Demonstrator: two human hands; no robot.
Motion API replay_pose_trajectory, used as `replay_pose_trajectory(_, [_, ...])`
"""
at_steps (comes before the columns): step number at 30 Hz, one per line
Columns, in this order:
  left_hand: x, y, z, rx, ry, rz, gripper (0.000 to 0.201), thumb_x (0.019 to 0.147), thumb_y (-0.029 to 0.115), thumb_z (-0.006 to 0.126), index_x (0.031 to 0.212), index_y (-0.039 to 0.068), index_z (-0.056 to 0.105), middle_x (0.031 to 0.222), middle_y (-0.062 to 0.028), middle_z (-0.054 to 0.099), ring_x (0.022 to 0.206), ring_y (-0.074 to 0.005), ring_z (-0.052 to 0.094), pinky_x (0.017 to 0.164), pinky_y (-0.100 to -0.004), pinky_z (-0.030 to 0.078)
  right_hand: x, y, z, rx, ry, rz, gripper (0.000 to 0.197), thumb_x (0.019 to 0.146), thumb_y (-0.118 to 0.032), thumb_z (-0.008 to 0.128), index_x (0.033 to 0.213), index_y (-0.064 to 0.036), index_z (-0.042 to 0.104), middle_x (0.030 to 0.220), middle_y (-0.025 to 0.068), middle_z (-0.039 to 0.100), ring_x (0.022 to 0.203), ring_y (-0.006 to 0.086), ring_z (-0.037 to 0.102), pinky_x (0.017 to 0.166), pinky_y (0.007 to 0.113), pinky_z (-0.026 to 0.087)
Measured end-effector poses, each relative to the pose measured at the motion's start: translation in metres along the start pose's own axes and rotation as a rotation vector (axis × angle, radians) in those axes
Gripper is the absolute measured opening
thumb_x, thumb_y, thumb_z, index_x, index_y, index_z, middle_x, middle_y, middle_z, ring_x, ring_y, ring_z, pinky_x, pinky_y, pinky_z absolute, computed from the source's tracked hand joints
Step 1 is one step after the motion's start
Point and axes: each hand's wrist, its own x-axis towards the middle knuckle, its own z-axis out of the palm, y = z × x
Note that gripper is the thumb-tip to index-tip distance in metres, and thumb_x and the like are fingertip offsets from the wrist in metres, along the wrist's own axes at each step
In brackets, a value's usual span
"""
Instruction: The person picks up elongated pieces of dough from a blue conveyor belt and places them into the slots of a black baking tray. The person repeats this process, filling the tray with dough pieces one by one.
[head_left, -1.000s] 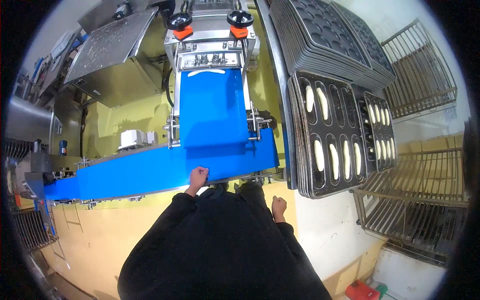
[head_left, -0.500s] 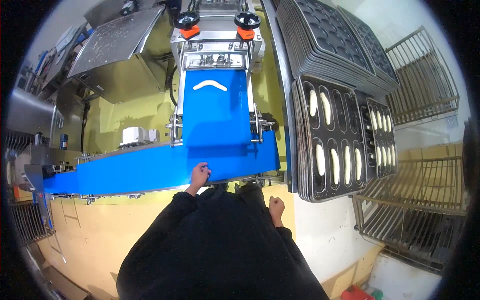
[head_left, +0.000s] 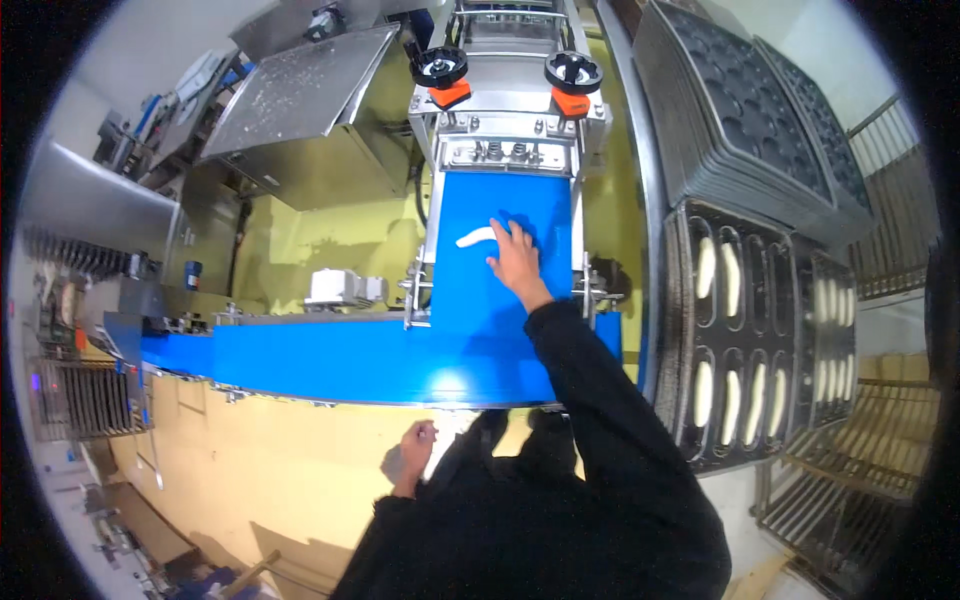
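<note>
Right grip [head_left: 518, 264] hides part of dough strip [head_left: 475, 238]; machine [head_left: 508, 73] top cut off

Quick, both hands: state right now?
Left hand: loosely closed, nothing visible in it.
Right hand: open over the dough strip; whether it touches cannot be told.

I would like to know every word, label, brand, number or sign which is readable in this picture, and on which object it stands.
No text is readable.
Orange blocks below the black handwheels: any markings are too small to read.
Steel cabinet: small mark, too blurred to read.
Blue belts, dark trays, dough piece by the right hand: no lettering visible.
</note>
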Motion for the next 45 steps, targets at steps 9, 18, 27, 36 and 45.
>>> replay_pose_trajectory(9, [-0.070, -0.070, -0.037, -0.430, 0.429, -0.535, 0.016, 0.084, 0.007, 0.053, 0.099, 0.000, 0.054, 0.074, -0.0110, 0.057, 0.063, -0.0195, 0.056, 0.046, -0.0274, 0.044, -0.001, -0.009, 0.006, 1.185, 0.221, 0.613, 0.018, 0.088, -0.025, 0.057, 0.089, -0.0069, 0.058, 0.078, 0.0060, 0.057, 0.068, 0.0165, 0.055, 0.060, 0.034, 0.045])
replay_pose_trajectory(18, [0.018, -0.021, 0.070, -0.135, -0.044, -0.347, 0.013, 0.085, 0.014, 0.057, 0.092, 0.002, 0.056, 0.073, -0.0073, 0.060, 0.058, -0.0126, 0.056, 0.043, -0.0245, 0.042, -0.136, 0.143, -0.320, 1.331, 0.857, 0.341, 0.022, 0.093, -0.025, 0.050, 0.098, -0.0043, 0.057, 0.081, 0.0029, 0.060, 0.072, 0.0101, 0.056, 0.060, 0.026, 0.046])
replay_pose_trajectory(27, [0.016, 0.099, 0.119, -0.233, -0.108, -0.028, 0.015, 0.091, 0.015, 0.052, 0.102, 0.005, 0.056, 0.084, -0.0038, 0.062, 0.069, -0.0115, 0.058, 0.055, -0.0224, 0.045, -0.150, 0.305, -0.362, -0.188, 0.425, 0.643, 0.027, 0.080, -0.019, 0.057, 0.102, -0.0028, 0.060, 0.095, 0.0206, 0.059, 0.090, 0.0375, 0.057, 0.078, 0.046, 0.045])
replay_pose_trajectory(36, [-0.005, 0.031, 0.086, -0.275, 0.081, -0.444, 0.021, 0.089, 0.023, 0.055, 0.101, 0.007, 0.055, 0.087, -0.0057, 0.061, 0.064, -0.0135, 0.058, 0.046, -0.0238, 0.043, -0.168, 0.194, -0.353, -0.086, 0.603, 0.268, 0.030, 0.074, -0.005, 0.061, 0.104, -0.0017, 0.060, 0.089, 0.0205, 0.060, 0.084, 0.0306, 0.059, 0.073, 0.038, 0.047])
replay_pose_trajectory(45, [0.029, -0.002, 0.092, 0.212, -0.160, -0.040, 0.029, 0.084, 0.031, 0.063, 0.076, 0.002, 0.065, 0.058, -0.0049, 0.058, 0.045, -0.0095, 0.050, 0.042, -0.0273, 0.040, -0.266, 0.031, -0.145, 0.779, -0.156, 0.330, 0.022, 0.073, -0.021, 0.067, 0.067, -0.0024, 0.055, 0.061, 0.0058, 0.057, 0.057, 0.0113, 0.051, 0.052, 0.032, 0.041])
